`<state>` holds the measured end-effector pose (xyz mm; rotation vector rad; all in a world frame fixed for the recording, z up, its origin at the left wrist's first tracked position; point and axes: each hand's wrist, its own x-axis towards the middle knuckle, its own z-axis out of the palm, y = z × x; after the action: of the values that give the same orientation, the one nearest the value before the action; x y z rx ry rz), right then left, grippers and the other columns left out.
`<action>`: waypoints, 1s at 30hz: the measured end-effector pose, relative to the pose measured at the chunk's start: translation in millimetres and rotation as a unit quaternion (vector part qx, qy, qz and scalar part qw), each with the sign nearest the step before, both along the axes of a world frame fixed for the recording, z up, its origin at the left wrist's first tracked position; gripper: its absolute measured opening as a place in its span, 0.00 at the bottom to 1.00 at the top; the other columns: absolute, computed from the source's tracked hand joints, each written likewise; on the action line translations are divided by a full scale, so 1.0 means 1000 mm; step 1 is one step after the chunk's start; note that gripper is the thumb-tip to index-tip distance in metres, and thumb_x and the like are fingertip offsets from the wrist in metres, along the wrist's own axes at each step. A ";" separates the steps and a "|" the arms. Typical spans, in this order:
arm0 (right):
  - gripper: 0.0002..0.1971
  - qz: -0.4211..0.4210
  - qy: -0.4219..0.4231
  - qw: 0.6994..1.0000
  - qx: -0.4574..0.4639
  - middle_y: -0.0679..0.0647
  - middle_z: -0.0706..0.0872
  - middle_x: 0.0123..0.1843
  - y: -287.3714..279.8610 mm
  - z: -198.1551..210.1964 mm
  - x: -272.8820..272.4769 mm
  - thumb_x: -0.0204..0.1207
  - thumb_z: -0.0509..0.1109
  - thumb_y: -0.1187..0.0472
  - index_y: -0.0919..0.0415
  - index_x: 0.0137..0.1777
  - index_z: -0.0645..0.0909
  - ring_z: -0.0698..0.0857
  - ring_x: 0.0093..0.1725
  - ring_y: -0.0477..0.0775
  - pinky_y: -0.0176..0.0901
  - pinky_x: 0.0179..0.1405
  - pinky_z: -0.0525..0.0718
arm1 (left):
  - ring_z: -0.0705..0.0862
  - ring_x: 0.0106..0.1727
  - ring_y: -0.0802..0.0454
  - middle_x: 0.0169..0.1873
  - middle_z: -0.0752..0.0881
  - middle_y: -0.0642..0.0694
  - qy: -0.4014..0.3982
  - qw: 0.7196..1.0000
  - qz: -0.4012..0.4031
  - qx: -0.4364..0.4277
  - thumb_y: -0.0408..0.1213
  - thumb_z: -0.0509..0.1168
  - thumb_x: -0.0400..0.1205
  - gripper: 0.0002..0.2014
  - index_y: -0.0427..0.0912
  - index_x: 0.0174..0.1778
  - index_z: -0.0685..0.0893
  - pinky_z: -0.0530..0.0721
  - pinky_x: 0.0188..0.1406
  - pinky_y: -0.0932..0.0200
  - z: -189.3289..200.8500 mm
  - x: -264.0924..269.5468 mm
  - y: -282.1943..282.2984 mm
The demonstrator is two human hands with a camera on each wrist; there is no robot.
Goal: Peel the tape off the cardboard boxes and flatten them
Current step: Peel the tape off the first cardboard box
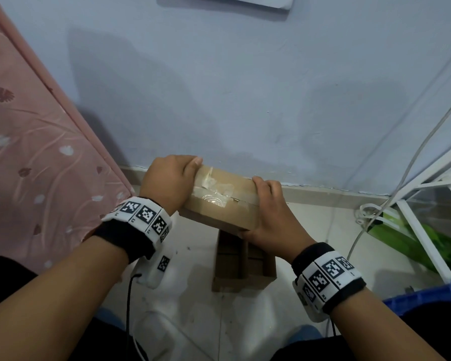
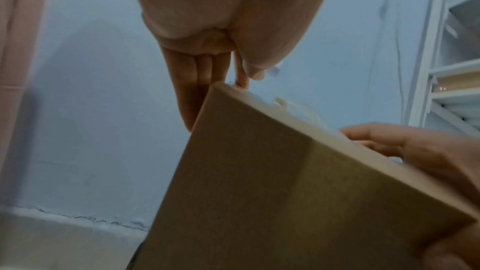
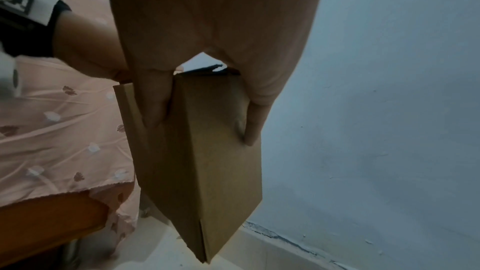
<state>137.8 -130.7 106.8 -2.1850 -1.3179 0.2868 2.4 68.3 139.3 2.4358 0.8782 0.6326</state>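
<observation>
I hold a brown cardboard box (image 1: 219,207) in the air in front of a blue wall, tilted down to the right. Wrinkled clear tape (image 1: 214,187) runs across its top seam. My left hand (image 1: 171,178) grips the left end, with the thumb over the top edge and the fingers (image 2: 192,93) flat along the far side. My right hand (image 1: 267,207) clamps the right end, its fingers (image 3: 153,102) pressed on both faces of the box (image 3: 202,161). The box (image 2: 285,182) fills the lower left wrist view. A second cardboard box (image 1: 242,267) sits on the floor just below.
A pink flowered bed sheet (image 1: 24,152) hangs at the left. At the right stand a white metal rack (image 1: 425,194), thin white cables (image 1: 375,204), a green bag (image 1: 414,238) and a blue bin (image 1: 427,295). The floor is pale tile (image 1: 190,295).
</observation>
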 end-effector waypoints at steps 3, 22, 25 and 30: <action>0.56 -0.005 -0.002 1.000 0.001 0.50 0.62 0.72 0.000 -0.001 0.000 0.62 0.87 0.51 0.54 0.86 0.57 0.74 0.69 0.54 0.40 0.67 0.78 | 0.84 0.41 0.34 0.24 0.79 0.49 0.012 1.000 0.011 -0.016 0.61 0.52 0.83 0.24 0.48 0.30 0.76 0.80 0.40 0.48 0.008 0.001 -0.007; 0.55 -0.021 -0.028 0.999 0.000 0.51 0.64 0.72 0.003 -0.006 0.001 0.60 0.87 0.49 0.53 0.84 0.58 0.75 0.69 0.58 0.52 0.67 0.83 | 0.85 0.56 0.34 0.44 0.90 0.44 0.037 0.997 0.001 -0.072 0.56 0.52 0.90 0.22 0.47 0.48 0.86 0.80 0.55 0.48 0.007 0.002 -0.018; 0.55 -0.020 -0.039 0.999 0.002 0.51 0.64 0.71 0.002 -0.004 0.001 0.61 0.87 0.50 0.54 0.84 0.58 0.74 0.69 0.58 0.52 0.67 0.83 | 0.82 0.71 0.39 0.66 0.88 0.44 0.026 0.996 0.028 -0.078 0.49 0.59 0.90 0.17 0.52 0.72 0.85 0.77 0.70 0.51 0.001 0.002 -0.012; 0.55 -0.025 -0.040 0.999 -0.003 0.52 0.65 0.71 0.003 -0.003 0.000 0.60 0.87 0.51 0.55 0.84 0.59 0.74 0.69 0.58 0.51 0.67 0.82 | 0.80 0.72 0.39 0.71 0.83 0.41 0.077 0.995 0.016 -0.060 0.59 0.65 0.84 0.33 0.50 0.83 0.70 0.77 0.66 0.49 -0.005 0.008 -0.020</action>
<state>137.4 -127.9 104.2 -2.2519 -1.3054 0.1871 10.0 47.8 133.9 2.3909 0.9888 0.3947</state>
